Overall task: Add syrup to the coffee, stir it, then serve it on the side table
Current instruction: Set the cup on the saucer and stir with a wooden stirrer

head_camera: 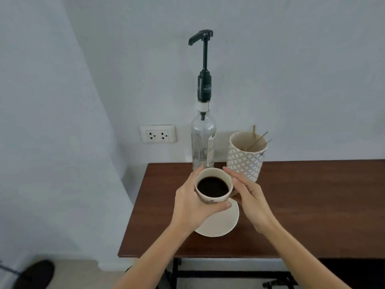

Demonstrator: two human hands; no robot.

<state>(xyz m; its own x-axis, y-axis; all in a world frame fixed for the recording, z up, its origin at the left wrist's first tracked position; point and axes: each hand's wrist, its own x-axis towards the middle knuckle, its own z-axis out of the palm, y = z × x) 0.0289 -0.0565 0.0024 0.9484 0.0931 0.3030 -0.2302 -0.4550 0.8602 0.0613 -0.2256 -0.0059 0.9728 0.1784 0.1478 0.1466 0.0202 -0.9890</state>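
- Pale, matte wall fills the background, with a white double socket set low and left of the syrup bottle; a dark brown wooden table with a smooth top stands against it on a black frame.
- At the table's back edge stands the syrup bottle — clear, rounded, nearly empty by the look of it — topped by a tall black pump whose spout points left.
- Just beside it on the right is a cream holder with a raised diamond pattern, thin wooden stirrers leaning inside.
- The left hand is wrapped around a cream coffee cup, thumb across the printed front, fingers behind the rim; black coffee sits close to the brim.
- The right hand is loosely open, fingers straight and lying along the cup's right side — whether they touch it is unclear.
- A round cream saucer lies under the cup; contact between them cannot be told.
- Right half of the tabletop is bare; the left edge lies near the saucer.
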